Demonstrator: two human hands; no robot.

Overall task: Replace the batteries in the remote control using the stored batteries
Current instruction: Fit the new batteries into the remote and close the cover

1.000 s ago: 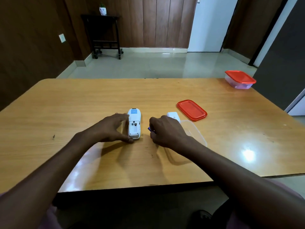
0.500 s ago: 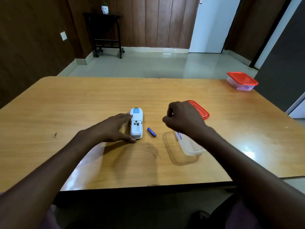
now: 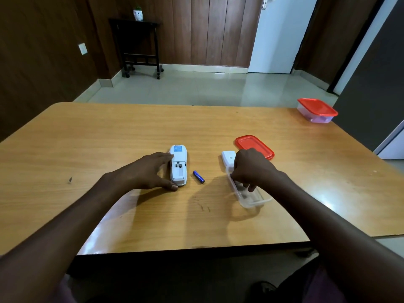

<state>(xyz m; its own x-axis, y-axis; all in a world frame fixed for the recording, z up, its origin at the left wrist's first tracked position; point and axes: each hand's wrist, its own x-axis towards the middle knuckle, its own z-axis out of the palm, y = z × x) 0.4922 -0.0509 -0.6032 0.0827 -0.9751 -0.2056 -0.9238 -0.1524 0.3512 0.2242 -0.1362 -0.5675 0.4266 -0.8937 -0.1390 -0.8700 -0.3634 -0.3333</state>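
On the wooden table (image 3: 109,138) my white plastic remote control (image 3: 178,165) lies face down, long axis pointing away from me, battery bay open. My left hand (image 3: 144,173) braces its left side, fingers spread. A small blue cylindrical battery (image 3: 198,176) lies just right of it, angled. My right hand (image 3: 253,169) dips curled fingers into the clear plastic container (image 3: 251,199); whether they pinch anything I cannot tell. Beyond lie the flat red lid (image 3: 254,146) and white battery cover (image 3: 228,157).

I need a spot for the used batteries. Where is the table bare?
Bare: the left side beyond the left hand, and the far strip behind the remote. Crowded: between remote and open container, with the battery, cover and red lid.
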